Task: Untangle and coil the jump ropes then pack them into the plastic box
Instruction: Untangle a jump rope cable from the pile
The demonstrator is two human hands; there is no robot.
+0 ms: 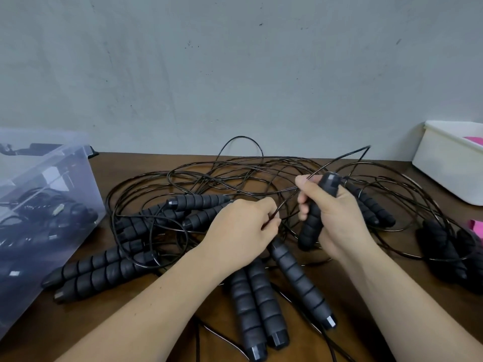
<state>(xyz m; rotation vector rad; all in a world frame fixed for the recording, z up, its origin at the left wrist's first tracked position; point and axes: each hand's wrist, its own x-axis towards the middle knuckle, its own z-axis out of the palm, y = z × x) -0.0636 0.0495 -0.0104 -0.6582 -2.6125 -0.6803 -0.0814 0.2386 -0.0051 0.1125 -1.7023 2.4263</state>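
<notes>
A tangle of thin black jump-rope cords (230, 176) spreads over the brown table (366, 304), with several black ribbed foam handles lying around it. My right hand (337, 218) grips one upright handle (313, 218) and also holds a cord loop against it near the thumb. My left hand (243, 231) pinches a black cord just left of that handle. Two handles (96, 270) lie at the left; three more (264, 304) lie between my forearms. The clear plastic box (39, 205) stands at the left with coiled ropes inside.
A white bin (444, 165) with something pink inside sits at the back right. More handles (444, 249) lie at the right edge near a pink item (473, 226). A grey wall rises right behind the table.
</notes>
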